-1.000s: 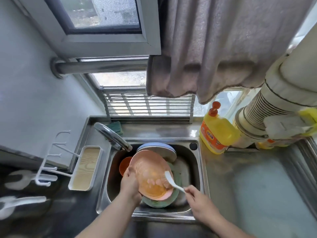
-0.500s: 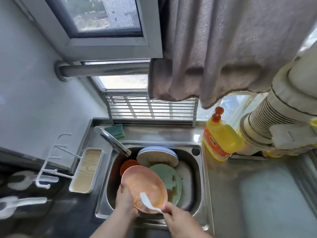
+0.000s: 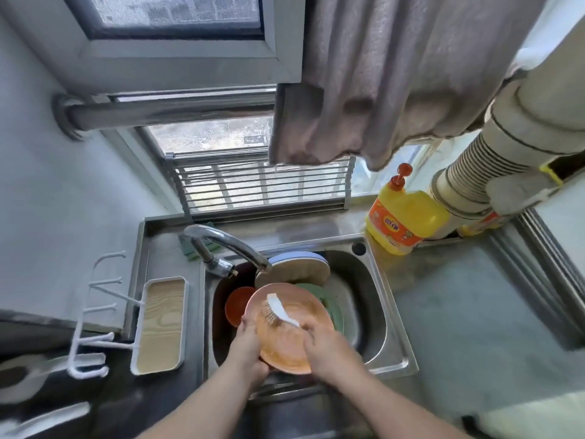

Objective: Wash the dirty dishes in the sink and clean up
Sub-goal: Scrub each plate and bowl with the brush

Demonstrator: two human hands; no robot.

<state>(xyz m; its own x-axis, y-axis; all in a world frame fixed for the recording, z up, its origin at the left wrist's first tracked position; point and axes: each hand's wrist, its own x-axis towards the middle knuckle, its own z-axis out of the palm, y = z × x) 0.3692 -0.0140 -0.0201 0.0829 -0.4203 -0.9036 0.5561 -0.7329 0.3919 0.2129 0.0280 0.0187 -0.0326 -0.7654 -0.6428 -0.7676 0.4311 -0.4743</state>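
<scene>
Plate (image 3: 286, 340) tilted between hands: left hand (image 3: 248, 346) grips its rim, right hand (image 3: 329, 346) grips brush (image 3: 281, 312), bristles on its face.

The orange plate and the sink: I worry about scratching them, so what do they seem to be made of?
The orange plate looks like plastic or melamine: matte, evenly coloured, with a thin rim, though glazed ceramic cannot be ruled out. The sink looks like stainless steel: grey, brushed, with soft reflections on its wall. The brush scrubbing the plate seems white plastic with pale bristles.
</scene>
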